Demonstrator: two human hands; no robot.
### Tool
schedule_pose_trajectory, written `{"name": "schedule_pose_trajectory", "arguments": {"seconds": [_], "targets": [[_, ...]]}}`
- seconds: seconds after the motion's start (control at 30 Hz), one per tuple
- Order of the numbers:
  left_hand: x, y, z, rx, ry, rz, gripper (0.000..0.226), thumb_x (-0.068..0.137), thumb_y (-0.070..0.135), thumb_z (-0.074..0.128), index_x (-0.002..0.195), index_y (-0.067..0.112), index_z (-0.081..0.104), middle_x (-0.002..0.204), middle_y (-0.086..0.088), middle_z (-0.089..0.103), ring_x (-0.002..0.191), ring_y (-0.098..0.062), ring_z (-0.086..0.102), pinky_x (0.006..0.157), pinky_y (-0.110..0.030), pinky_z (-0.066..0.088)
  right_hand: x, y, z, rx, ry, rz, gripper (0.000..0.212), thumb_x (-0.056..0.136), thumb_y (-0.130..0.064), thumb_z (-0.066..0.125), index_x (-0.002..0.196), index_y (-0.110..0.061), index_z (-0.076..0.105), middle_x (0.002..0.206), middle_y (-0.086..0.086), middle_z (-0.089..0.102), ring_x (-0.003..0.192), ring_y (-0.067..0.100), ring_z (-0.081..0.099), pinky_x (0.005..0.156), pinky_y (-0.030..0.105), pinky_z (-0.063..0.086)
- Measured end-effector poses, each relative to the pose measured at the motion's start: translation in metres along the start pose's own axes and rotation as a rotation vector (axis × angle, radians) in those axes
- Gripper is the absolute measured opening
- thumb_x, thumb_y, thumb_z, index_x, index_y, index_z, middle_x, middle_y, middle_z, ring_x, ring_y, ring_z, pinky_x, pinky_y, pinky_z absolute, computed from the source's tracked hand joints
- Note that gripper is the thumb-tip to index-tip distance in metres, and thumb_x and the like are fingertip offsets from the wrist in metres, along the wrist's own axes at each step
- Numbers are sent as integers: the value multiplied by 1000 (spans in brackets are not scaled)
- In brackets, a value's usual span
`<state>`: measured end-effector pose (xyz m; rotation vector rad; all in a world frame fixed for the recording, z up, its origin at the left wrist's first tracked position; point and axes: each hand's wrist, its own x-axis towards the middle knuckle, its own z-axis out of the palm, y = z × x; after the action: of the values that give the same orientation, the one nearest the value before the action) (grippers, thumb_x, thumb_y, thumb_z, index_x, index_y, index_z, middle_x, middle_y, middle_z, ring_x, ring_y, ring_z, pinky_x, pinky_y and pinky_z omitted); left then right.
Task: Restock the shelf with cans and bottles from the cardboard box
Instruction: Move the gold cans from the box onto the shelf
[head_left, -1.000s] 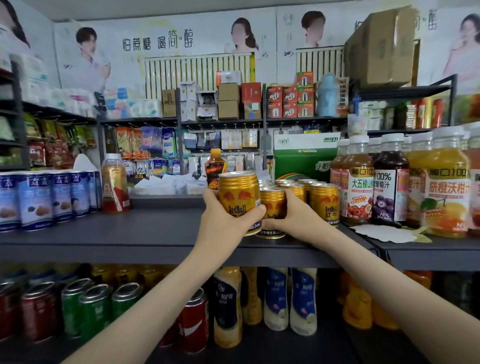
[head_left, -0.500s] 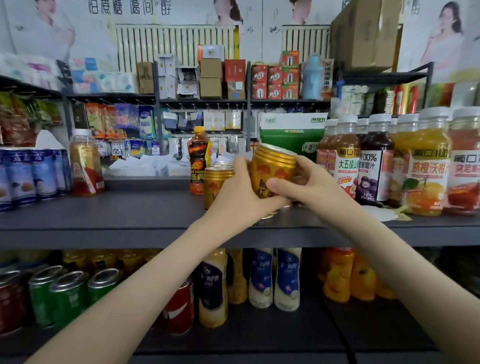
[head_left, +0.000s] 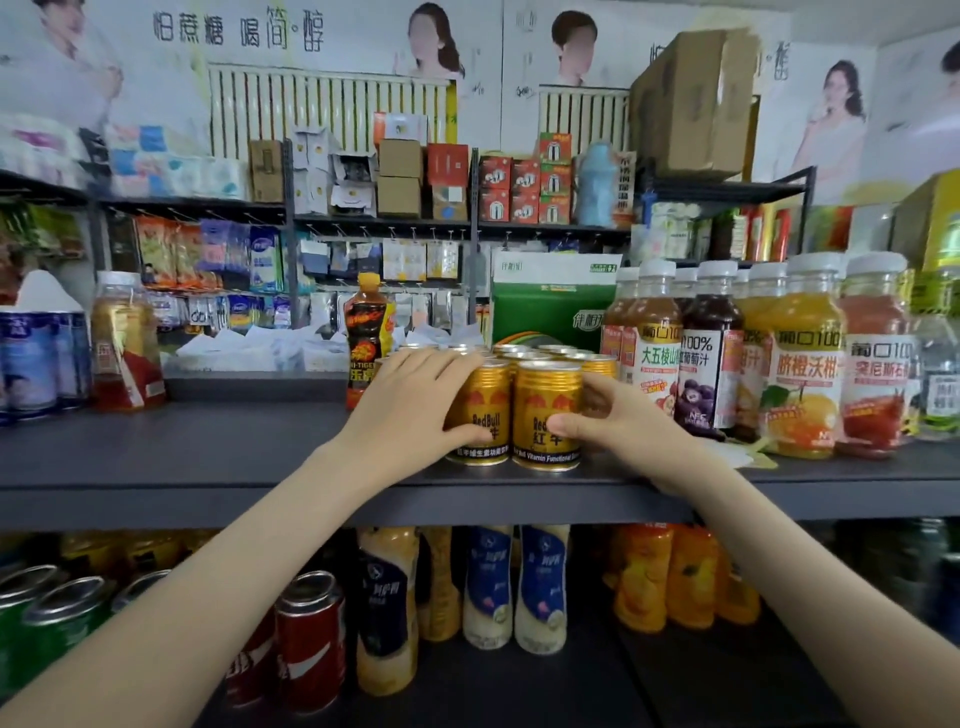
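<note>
The left hand (head_left: 410, 410) curls round the left gold metal can (head_left: 480, 405), thumb on its label. The right hand (head_left: 618, 421) grips the right gold metal can (head_left: 545, 405) just beside it. Both cans stand upright at the front edge of the dark grey shelf (head_left: 208, 452). Behind the hands stand more gold cans (head_left: 540, 354). Beyond the left hand is a dark orange-capped bottle (head_left: 366, 332), and right of the right hand are white-capped juice bottles (head_left: 802, 364).
</note>
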<state>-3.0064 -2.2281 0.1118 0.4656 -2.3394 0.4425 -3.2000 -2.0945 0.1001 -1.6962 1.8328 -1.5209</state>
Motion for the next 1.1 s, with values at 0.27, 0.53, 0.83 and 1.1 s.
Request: {"name": "schedule_pose_trajectory", "arguments": {"seconds": [0.27,0.53,0.83,1.1], "targets": [[4,0,1,4,-28,-12,77,83,59,58,146,23,31,148,4,39,136,-17,32,112,-32,17,7,6,-14,-44,-65,59,63,84,-24,69,141,-17,41,128,-2,60,114,12,58,102,37,45],[5,2,1,22,-44,-43,76,84,59,57,146,25,29,150,5,36,138,-16,30,113,-32,16,9,6,-6,-174,24,23,64,80,-38,73,136,-22,45,122,-5,60,112,14,58,102,37,45],[2,6,6,-59,8,-91,73,83,50,65,144,21,37,146,-2,41,137,-21,30,113,-34,10,10,3,-1,-177,11,34,72,81,-41,72,141,-19,40,128,-3,58,117,16,56,96,29,44],[-58,38,6,-377,397,-297,45,88,28,59,131,21,51,131,12,50,125,-3,40,109,-27,29,-33,-24,70,-379,427,-462,63,90,-22,62,144,-5,32,140,11,43,131,18,32,109,26,26]]}}
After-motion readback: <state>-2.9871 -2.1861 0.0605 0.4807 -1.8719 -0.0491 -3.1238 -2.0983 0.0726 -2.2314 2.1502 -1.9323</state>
